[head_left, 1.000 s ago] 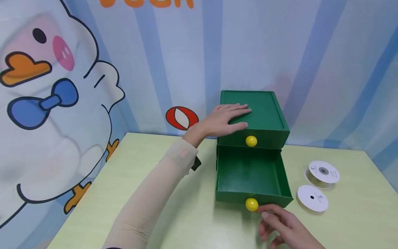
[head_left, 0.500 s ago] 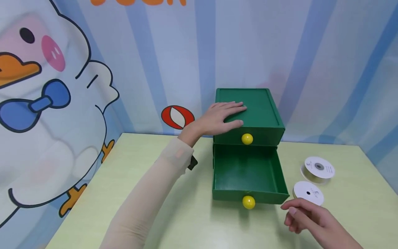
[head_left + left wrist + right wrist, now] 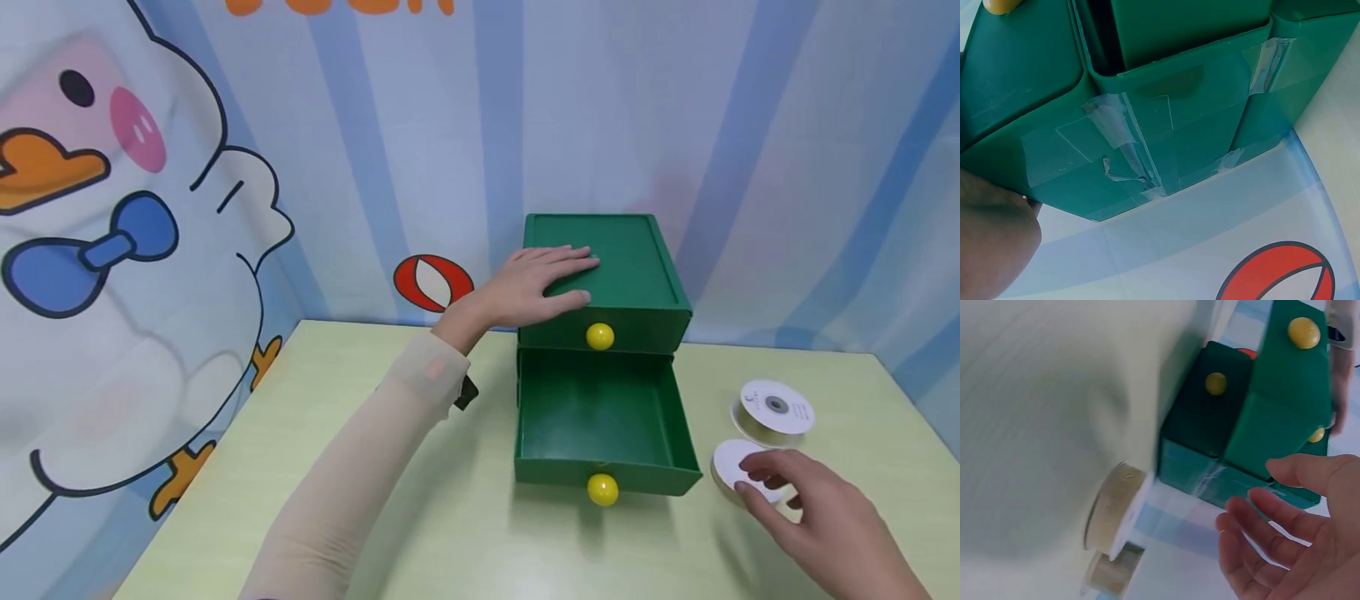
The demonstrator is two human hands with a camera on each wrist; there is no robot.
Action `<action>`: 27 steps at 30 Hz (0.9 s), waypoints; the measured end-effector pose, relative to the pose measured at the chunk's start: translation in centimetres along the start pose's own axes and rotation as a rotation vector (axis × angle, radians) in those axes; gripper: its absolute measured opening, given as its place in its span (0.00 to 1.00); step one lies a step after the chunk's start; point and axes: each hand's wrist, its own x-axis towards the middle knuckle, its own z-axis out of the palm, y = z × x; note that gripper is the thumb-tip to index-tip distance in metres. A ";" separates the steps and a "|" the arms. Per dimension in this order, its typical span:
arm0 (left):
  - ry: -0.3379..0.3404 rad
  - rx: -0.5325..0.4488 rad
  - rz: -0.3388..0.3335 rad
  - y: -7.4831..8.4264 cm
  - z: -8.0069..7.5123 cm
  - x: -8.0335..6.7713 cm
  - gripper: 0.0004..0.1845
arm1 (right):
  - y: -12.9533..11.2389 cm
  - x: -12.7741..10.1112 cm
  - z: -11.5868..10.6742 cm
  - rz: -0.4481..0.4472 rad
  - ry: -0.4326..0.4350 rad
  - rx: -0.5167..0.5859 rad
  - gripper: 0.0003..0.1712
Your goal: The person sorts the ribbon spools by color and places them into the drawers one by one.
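Observation:
A green two-drawer box [image 3: 633, 275] stands at the back of the table. Each drawer has a yellow knob. The lower drawer [image 3: 600, 417] is pulled out and empty, with its knob [image 3: 602, 489] at the front. The upper drawer's knob [image 3: 600, 336] sits flush. My left hand [image 3: 555, 279] lies flat on the box's top, fingers straight. My right hand [image 3: 772, 487] hovers with loosely spread fingers over the nearer white ribbon spool [image 3: 727, 462]. I cannot tell if it touches the spool. In the right wrist view the right hand [image 3: 1285, 544] holds nothing and the spool [image 3: 1113, 515] lies apart from it.
A second ribbon spool [image 3: 776, 408] lies behind the first, near the table's right edge [image 3: 911, 408]. The printed backdrop wall [image 3: 420, 167] rises right behind the box. Clear tape [image 3: 1129, 144] patches the box's side. A small black object [image 3: 467, 392] shows under my left wrist.
My right hand has left the lower drawer's knob and moved right, over the nearer spool. The left hand has stayed on the box top and the drawer stays open.

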 end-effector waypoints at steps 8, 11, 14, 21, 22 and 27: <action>0.001 0.008 -0.009 -0.1 0.0 -0.2 0.34 | 1.6 1.3 1.0 0.033 -0.038 -0.077 0.17; -0.003 0.015 -0.008 -0.1 0.1 -0.1 0.34 | 2.3 1.5 1.4 0.055 -0.049 -0.095 0.17; -0.004 0.013 -0.006 -0.1 0.2 0.0 0.34 | 3.2 1.7 1.8 0.082 -0.077 -0.106 0.19; -0.010 0.007 -0.019 -0.2 0.4 0.0 0.34 | 4.7 2.6 2.7 0.107 -0.122 -0.124 0.25; -0.007 0.006 -0.018 -0.2 0.4 -0.1 0.34 | 4.8 2.7 2.8 0.106 -0.117 -0.127 0.26; 0.001 0.011 -0.014 -0.1 0.2 0.1 0.34 | 5.1 3.0 3.2 0.114 -0.108 -0.137 0.32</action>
